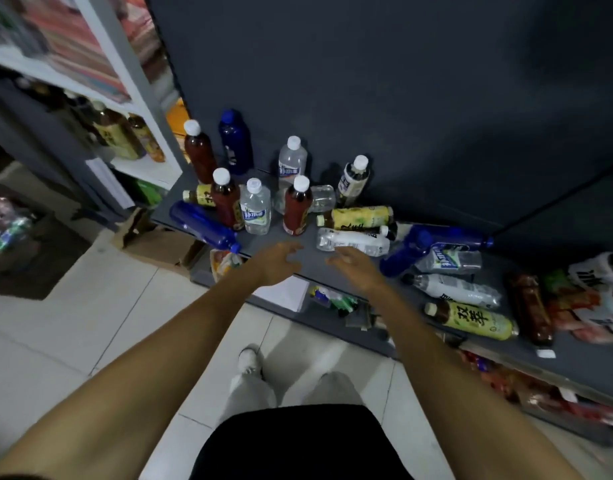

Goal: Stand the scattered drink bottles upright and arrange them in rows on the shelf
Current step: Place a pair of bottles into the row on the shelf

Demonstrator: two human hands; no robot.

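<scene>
Both grips, left hand (279, 263) and right hand (355, 263), hover empty with loose fingers over the shelf (263, 242); a toppled clear bottle (353, 241) lies at the right hand's twelve o'clock.

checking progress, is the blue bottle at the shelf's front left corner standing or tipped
Tipped: the blue bottle lies on its side, cap toward the shelf edge.

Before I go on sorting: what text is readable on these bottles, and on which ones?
"双萃": lying yellow-label tea bottle, front right of the shelf.
Blue print on the upright clear water bottle: too blurred to read.
Dark print on the lying yellow bottle: cut off, unreadable.
All other labels: too small or blurred.
</scene>
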